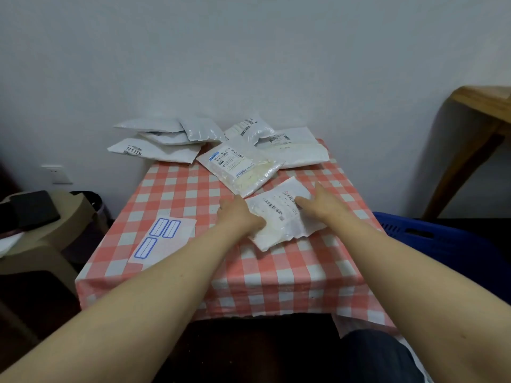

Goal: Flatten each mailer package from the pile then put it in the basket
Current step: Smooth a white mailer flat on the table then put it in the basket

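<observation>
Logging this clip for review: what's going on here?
A person is working on one white mailer on the checked table. The right hand presses flat on it. The left hand is at its left edge, but its grip is unclear. More mailers lie in a pile at the table's far edge, and a blue basket stands to the right. This mailer is not yet in it.

Table (193, 194), pile of mailers (204, 131) on its far edge at 12 o'clock, single mailer (279, 217) near centre under left hand (237, 217) and right hand (318, 205), label sheet (166, 239) at 8 o'clock, basket (414, 233) beside table at 3 o'clock, stool (41, 244) at 9 o'clock
</observation>
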`<state>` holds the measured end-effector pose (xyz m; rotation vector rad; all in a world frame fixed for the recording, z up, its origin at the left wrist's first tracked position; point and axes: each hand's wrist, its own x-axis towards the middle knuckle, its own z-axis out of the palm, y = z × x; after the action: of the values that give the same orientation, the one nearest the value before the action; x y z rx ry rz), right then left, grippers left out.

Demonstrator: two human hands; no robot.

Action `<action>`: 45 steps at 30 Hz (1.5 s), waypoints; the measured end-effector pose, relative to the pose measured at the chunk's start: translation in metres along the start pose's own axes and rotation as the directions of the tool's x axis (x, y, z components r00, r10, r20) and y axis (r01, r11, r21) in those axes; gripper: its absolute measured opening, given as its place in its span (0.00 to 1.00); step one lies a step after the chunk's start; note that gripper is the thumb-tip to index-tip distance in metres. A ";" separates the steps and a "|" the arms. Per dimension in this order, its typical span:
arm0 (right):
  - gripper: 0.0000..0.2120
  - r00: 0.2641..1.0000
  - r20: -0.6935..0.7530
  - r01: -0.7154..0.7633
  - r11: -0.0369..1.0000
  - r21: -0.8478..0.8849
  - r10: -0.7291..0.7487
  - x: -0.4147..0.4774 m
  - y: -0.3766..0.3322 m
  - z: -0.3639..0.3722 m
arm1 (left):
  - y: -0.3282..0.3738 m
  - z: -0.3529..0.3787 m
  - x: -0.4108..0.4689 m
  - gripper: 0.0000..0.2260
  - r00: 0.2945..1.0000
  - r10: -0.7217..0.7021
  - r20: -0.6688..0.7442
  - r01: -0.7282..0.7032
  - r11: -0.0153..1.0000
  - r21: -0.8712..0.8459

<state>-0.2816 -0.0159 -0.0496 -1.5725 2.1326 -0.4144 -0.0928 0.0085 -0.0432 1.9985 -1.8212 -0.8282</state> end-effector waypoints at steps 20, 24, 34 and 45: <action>0.41 1.000 0.027 0.004 0.994 0.106 -0.007 -0.027 -0.012 -0.016 | -0.007 -0.006 -0.015 0.22 0.970 0.203 -0.130 -0.188 0.974 0.124; 0.48 0.988 0.153 -0.053 0.992 0.111 0.035 -0.027 -0.007 -0.023 | -0.009 -0.009 -0.015 0.23 0.982 0.166 -0.094 -0.139 0.959 0.248; 0.23 0.957 0.275 -0.106 0.775 0.623 -0.091 -0.037 -0.010 -0.027 | -0.002 0.001 -0.018 0.13 0.962 0.264 -0.071 -0.257 0.961 0.100; 0.13 0.914 0.284 -0.117 0.484 0.867 -0.288 -0.037 -0.019 -0.026 | 0.022 -0.007 -0.021 0.13 0.972 0.221 -0.078 -0.228 0.813 -0.536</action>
<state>-0.2713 0.0127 -0.0113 -0.9922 1.1412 -0.9507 -0.1063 0.0252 -0.0201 1.3946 -1.5430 -1.1019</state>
